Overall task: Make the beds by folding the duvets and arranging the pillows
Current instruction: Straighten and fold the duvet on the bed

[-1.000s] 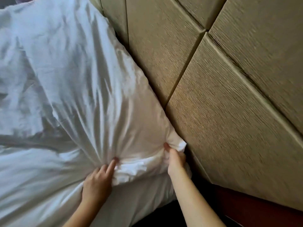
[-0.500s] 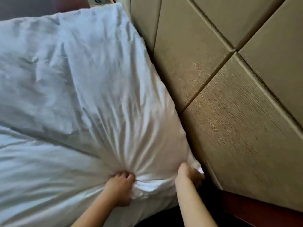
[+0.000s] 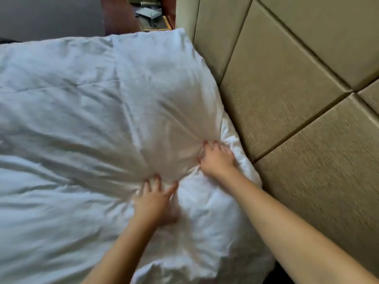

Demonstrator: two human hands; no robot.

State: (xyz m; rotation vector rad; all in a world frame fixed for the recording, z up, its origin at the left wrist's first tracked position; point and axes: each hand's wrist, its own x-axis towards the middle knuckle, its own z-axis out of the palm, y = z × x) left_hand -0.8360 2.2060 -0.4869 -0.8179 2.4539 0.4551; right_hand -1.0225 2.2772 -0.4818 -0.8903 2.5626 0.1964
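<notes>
Your left hand (image 3: 155, 201) has let go of the bunched edge and now lies flat, fingers spread, pressing on the white pillow (image 3: 155, 95). Your right hand (image 3: 217, 158) has moved further up it and clenches a gather of its fabric, knuckles up, forearm stretched forward. That pillow lies on the bed, one side against the padded beige headboard (image 3: 287, 103).

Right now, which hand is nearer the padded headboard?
The right hand, gripping the pillow beside the headboard; the left hand presses farther out, fingers spread.
</notes>
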